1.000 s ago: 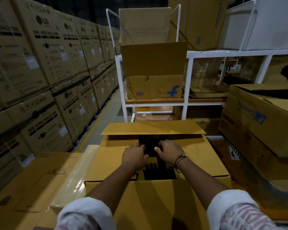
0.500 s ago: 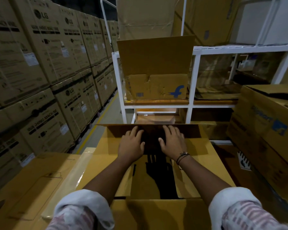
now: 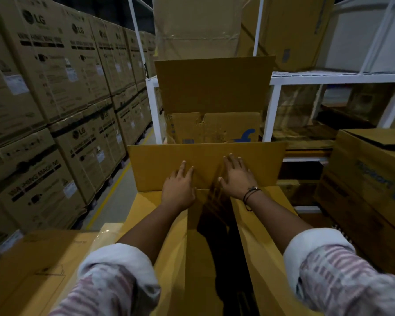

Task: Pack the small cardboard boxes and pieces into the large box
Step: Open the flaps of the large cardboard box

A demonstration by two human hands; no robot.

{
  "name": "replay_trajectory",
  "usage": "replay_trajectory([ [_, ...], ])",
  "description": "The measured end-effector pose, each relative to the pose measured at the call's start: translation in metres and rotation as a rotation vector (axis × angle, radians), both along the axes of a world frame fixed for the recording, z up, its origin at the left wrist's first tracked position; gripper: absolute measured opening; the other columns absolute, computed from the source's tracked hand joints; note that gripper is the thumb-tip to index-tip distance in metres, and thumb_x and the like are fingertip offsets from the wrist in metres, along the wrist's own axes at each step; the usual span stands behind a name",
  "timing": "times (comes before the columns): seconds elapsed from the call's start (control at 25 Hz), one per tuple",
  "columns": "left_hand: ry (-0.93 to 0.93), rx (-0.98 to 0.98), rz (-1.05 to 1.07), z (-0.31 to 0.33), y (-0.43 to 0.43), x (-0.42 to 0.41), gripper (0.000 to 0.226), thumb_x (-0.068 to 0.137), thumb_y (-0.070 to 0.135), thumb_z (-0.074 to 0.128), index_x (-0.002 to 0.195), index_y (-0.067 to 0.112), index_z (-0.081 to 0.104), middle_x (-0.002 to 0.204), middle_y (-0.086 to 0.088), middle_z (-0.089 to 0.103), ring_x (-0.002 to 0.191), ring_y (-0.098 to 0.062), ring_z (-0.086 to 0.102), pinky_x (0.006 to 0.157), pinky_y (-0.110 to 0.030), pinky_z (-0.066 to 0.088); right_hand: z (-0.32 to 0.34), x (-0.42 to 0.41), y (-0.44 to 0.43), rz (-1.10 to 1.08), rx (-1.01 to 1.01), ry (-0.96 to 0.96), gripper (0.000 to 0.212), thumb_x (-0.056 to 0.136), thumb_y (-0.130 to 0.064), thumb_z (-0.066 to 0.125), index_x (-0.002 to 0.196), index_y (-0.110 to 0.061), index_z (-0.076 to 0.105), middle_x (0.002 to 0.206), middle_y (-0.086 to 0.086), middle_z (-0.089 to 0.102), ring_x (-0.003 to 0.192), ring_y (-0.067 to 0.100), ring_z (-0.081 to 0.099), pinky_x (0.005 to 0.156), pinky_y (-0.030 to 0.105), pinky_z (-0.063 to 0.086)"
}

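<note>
large box (image 3: pixel 255 254): yellow-brown cardboard, directly in front of the person, top partly open; two side flaps lie flat with a dark gap between them. far flap (image 3: pixel 205 166): stands raised at the box's far edge. left hand (image 3: pixel 178 190): flat, fingers spread, palm pressed on the far flap near its base, gripping nothing. right hand (image 3: pixel 236 177): flat and spread likewise, just beside the left, dark cord bracelet at the wrist. sleeves: rolled, striped. white metal rack (image 3: pixel 328 77): behind the box, carrying an open carton (image 3: pixel 214 85) with a blue-marked carton (image 3: pixel 214 128) below it. stacked lg cartons (image 3: pixel 55 87): wall along the left. contents of the large box: cannot tell.
</note>
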State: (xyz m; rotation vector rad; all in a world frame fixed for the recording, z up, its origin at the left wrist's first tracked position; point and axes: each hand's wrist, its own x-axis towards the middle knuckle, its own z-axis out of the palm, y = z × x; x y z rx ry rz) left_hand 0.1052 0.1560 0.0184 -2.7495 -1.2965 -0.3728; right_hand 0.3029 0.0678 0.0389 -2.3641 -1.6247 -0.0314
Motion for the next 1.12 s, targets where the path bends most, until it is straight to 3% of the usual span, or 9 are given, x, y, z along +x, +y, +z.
replay_trajectory([
  [0.16,0.006,-0.088,-0.019,-0.005,0.027,0.011,0.071,0.104,0.046,0.047,0.163,0.026,0.011,0.172,-0.005,-0.006,0.151,-0.037,0.021,0.113,-0.054,0.037,0.005,0.015,0.029,-0.010,-0.096,-0.019,0.077,0.100,-0.049,0.049,0.161,-0.021,0.012,0.170,0.001,-0.002,0.155,0.034,0.001,0.121,0.055,0.019],
  [0.4,0.108,-0.159,-0.005,-0.022,0.044,0.019,0.075,0.104,0.044,0.048,0.164,0.027,0.006,0.172,-0.006,-0.008,0.151,-0.037,0.020,0.116,-0.049,0.032,0.001,0.035,0.050,-0.016,-0.179,-0.080,0.075,0.100,-0.052,0.050,0.160,-0.019,0.019,0.170,0.003,0.002,0.154,0.037,0.007,0.117,0.056,0.025],
  [0.76,0.081,-0.165,-0.093,-0.036,0.028,0.037,0.073,0.101,0.047,0.051,0.162,0.025,0.018,0.172,-0.008,0.002,0.147,-0.036,0.028,0.114,-0.049,0.035,-0.015,0.018,0.026,0.008,-0.155,-0.072,0.067,0.100,-0.049,0.050,0.156,-0.019,0.028,0.168,0.005,0.014,0.153,0.036,0.011,0.117,0.055,0.025],
  [0.84,0.078,-0.168,-0.132,-0.042,0.013,0.044,0.070,0.100,0.047,0.051,0.160,0.023,0.025,0.170,-0.010,0.012,0.145,-0.037,0.032,0.113,-0.048,0.036,-0.030,0.010,0.009,0.022,-0.186,-0.080,0.062,0.099,-0.049,0.049,0.152,-0.018,0.036,0.167,0.006,0.018,0.152,0.035,0.013,0.117,0.055,0.026],
  [0.92,0.093,-0.168,-0.163,-0.052,-0.005,0.051,0.062,0.098,0.046,0.051,0.152,0.019,0.039,0.161,-0.012,0.035,0.138,-0.036,0.042,0.108,-0.046,0.039,-0.047,0.004,-0.013,0.032,-0.221,-0.087,0.059,0.097,-0.050,0.050,0.147,-0.017,0.043,0.165,0.007,0.023,0.150,0.035,0.017,0.115,0.054,0.028],
  [1.0,0.135,-0.192,-0.163,-0.058,-0.026,0.056,0.049,0.099,0.045,0.049,0.138,0.016,0.055,0.137,-0.012,0.058,0.125,-0.035,0.052,0.100,-0.045,0.043,-0.061,-0.002,-0.034,0.047,-0.284,-0.104,0.059,0.096,-0.051,0.051,0.143,-0.017,0.048,0.163,0.008,0.026,0.147,0.037,0.021,0.112,0.054,0.030],
  [1.12,0.240,-0.256,-0.190,-0.064,-0.058,0.062,0.031,0.101,0.039,0.050,0.111,0.016,0.065,0.111,-0.010,0.066,0.109,-0.029,0.059,0.092,-0.042,0.046,-0.070,-0.009,-0.058,0.098,-0.393,-0.146,0.051,0.095,-0.048,0.053,0.136,-0.019,0.056,0.157,0.008,0.032,0.143,0.038,0.024,0.111,0.056,0.031],
])
